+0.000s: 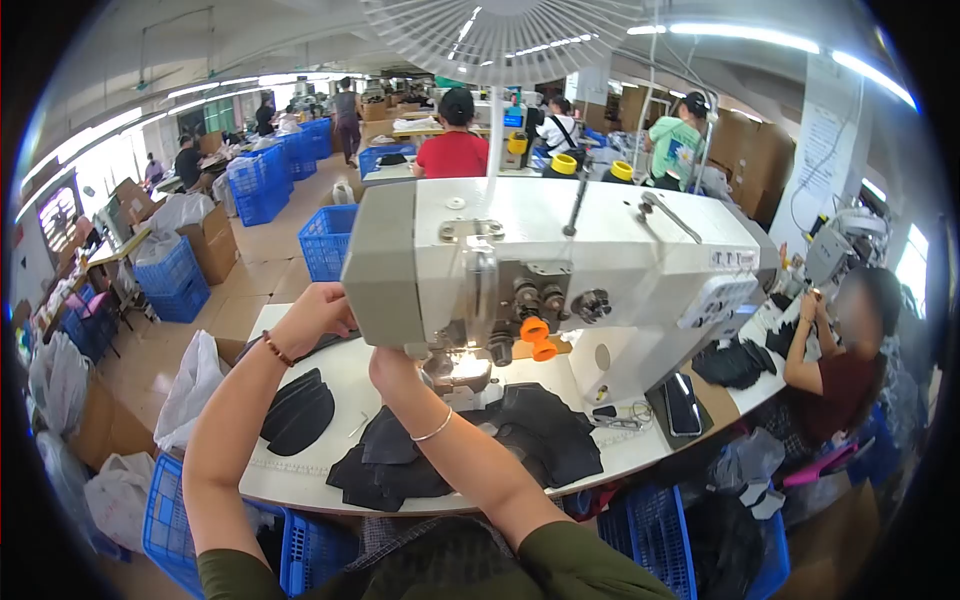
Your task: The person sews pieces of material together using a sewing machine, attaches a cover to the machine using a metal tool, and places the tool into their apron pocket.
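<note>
A white sewing machine (600, 225) with a lit needle area stands on the white table (350, 390). My left hand (318, 312), with a beaded bracelet at the wrist, is raised at the left end of the machine head, fingers bent; what they hold, if anything, is hidden. My right hand (392, 362) is just below the machine head, its fingers hidden behind the machine. Black fabric pieces (545, 430) lie in a pile under and beside my right forearm. More dark pieces (298, 412) are stacked on the table at the left.
A phone (682, 405) lies right of the machine, near small scissors (620, 420). Blue baskets (325, 240) stand beyond the table and below its front edge. At the right sits a co-worker (840, 370); other people work farther back.
</note>
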Motion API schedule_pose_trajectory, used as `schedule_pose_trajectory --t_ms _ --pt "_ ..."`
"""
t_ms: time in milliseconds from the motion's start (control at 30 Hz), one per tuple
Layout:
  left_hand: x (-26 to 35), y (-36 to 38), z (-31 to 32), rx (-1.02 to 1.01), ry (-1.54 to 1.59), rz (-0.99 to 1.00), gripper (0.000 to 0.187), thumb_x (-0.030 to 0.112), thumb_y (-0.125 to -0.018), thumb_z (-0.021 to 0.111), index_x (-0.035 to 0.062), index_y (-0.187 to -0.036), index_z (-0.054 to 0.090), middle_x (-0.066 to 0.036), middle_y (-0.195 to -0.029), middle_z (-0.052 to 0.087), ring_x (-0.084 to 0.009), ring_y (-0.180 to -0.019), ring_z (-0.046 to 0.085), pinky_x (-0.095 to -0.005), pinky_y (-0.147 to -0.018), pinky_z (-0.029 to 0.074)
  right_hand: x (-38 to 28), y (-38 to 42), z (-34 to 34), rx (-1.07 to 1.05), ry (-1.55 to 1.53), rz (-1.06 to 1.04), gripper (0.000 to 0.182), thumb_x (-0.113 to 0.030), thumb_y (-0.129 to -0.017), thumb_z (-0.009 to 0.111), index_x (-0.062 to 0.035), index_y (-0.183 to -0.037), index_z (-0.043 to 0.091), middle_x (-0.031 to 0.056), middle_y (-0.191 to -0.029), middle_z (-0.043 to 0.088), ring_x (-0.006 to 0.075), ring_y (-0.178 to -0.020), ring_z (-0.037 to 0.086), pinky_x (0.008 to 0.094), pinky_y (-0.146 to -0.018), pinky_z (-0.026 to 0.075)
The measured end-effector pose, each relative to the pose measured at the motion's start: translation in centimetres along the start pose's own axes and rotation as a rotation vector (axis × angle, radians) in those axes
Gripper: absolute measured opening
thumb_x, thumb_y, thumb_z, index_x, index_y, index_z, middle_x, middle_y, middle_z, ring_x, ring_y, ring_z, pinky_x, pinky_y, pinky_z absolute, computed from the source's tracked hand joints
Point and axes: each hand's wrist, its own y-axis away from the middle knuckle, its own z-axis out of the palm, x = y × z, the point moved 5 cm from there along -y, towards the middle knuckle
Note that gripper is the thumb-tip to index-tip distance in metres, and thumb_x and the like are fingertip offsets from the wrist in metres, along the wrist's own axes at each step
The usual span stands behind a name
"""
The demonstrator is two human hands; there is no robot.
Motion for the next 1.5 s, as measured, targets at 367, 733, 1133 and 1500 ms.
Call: schedule_pose_trajectory --t_ms 367,733,1133,1500 --pt "0.5 0.0 0.7 0.142 -0.265 0.307 0.01 0.006 -0.089 0.066 -0.0015 -0.089 0.059 -0.004 -0.07 0.061 -0.009 -0.061 0.057 -0.0259 -0.057 0.048 -2.6 0.1 2.2 0.006 0.007 0.039 0.019 -0.02 -0.094 0.068 -0.0153 -0.107 0.054 -0.0032 -0.104 0.055 0.0097 -0.094 0.05 0.0306 -0.092 0.039" --pt "1.3 0.4 1.2 0.164 -0.492 0.567 0.013 -0.002 -0.083 0.063 -0.0012 -0.095 0.057 -0.017 -0.085 0.063 -0.0356 -0.079 0.063 -0.0395 -0.07 0.051 -1.0 -0.3 0.5 0.06 0.112 0.246 0.012 -0.02 -0.097 0.06 -0.0167 -0.105 0.053 -0.0025 -0.096 0.052 0.0103 -0.087 0.049 0.0342 -0.089 0.039" --pt "0.8 0.7 1.5 0.27 -0.527 0.648 0.015 -0.002 -0.081 0.065 0.0004 -0.093 0.055 -0.015 -0.084 0.058 -0.0347 -0.077 0.06 -0.0391 -0.068 0.049 -3.4 2.3 4.2 0.054 0.018 0.46 0.014 -0.031 -0.097 0.06 -0.0185 -0.1 0.054 -0.0039 -0.09 0.053 0.01 -0.084 0.049 0.0341 -0.087 0.037" --pt "2.5 -1.4 0.2 -0.113 -0.628 0.468 0.016 0.016 -0.085 0.072 0.0015 -0.089 0.069 -0.015 -0.074 0.067 -0.0268 -0.066 0.064 -0.0347 -0.064 0.049 -15.1 13.4 4.4 -0.755 0.893 0.557 0.009 -0.006 -0.096 0.056 -0.001 -0.1 0.062 0.0038 -0.09 0.058 0.0141 -0.081 0.055 0.0275 -0.074 0.044"
